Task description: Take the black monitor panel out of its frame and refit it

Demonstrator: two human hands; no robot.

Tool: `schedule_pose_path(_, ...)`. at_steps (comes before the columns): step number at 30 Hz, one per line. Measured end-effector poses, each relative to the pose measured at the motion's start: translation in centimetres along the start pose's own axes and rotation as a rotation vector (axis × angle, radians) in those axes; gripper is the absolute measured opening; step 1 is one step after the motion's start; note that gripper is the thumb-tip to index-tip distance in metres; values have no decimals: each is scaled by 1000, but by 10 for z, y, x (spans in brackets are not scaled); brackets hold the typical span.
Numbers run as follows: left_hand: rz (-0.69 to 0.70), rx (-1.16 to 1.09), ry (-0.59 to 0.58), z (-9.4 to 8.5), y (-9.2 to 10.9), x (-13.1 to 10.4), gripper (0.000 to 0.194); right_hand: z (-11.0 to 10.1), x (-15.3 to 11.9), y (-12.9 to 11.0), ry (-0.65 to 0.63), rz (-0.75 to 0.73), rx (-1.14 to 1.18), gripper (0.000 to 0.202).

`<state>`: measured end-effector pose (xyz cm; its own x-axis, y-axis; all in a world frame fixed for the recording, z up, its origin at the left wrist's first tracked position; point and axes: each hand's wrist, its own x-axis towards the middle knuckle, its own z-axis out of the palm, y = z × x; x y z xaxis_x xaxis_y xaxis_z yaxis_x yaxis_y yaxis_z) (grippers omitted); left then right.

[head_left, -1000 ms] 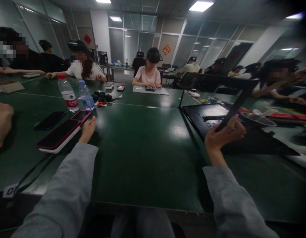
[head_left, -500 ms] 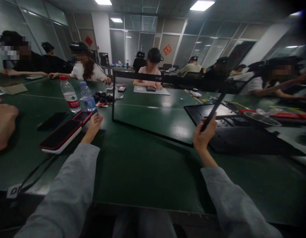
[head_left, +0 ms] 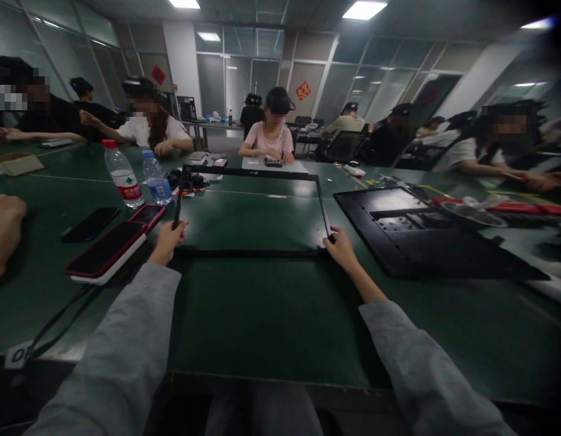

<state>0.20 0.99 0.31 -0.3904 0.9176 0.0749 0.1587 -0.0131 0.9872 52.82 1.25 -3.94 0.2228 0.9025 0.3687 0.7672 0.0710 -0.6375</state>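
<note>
A thin black rectangular frame (head_left: 253,254) is held by its two short sides above the green table (head_left: 271,327), its long top bar on the far side. My left hand (head_left: 168,241) is closed round the frame's left side. On the opposite side, the fingers of my right hand (head_left: 339,245) pinch the lower right part. Through the opening the green tabletop shows. To the right of my right hand lies a large black panel (head_left: 398,233) with a rectangular cut-out area.
Left of my left hand are a red-edged device (head_left: 108,248), a dark phone (head_left: 90,224) and two bottles (head_left: 124,178) (head_left: 157,181). Another person's hand (head_left: 5,233) rests at the far left. Red items (head_left: 520,209) lie at the right; people sit around.
My left hand has taken hold of the frame's left side. The frame has swung from slanting to nearly level and moved left and lower, with my right hand following.
</note>
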Motion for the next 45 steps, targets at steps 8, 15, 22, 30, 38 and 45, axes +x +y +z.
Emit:
schedule_pose_path(8, 233, 715, 69, -10, -17, 11, 29, 7, 5, 16, 89, -71, -174, 45)
schedule_pose_path(15, 280, 998, 38, -11, -28, 11, 53, 10, 3, 25, 50, -33, -339, 50)
schedule_pose_path(22, 266, 1011, 20, -11, -33, 14, 55, 8, 2, 23, 13, 24, -382, 48)
schedule_pose_path(30, 247, 1052, -14, -11, -37, 16, 58, 6, 2, 21, -12, 47, -378, 48)
schedule_pose_path(38, 228, 1053, -20, -8, -30, 11, 55, 8, 3, 23, -5, 59, -367, 46)
schedule_pose_path(45, 256, 1073, -7, -8, -30, 10, 48, 7, 3, 22, -47, 74, -403, 52)
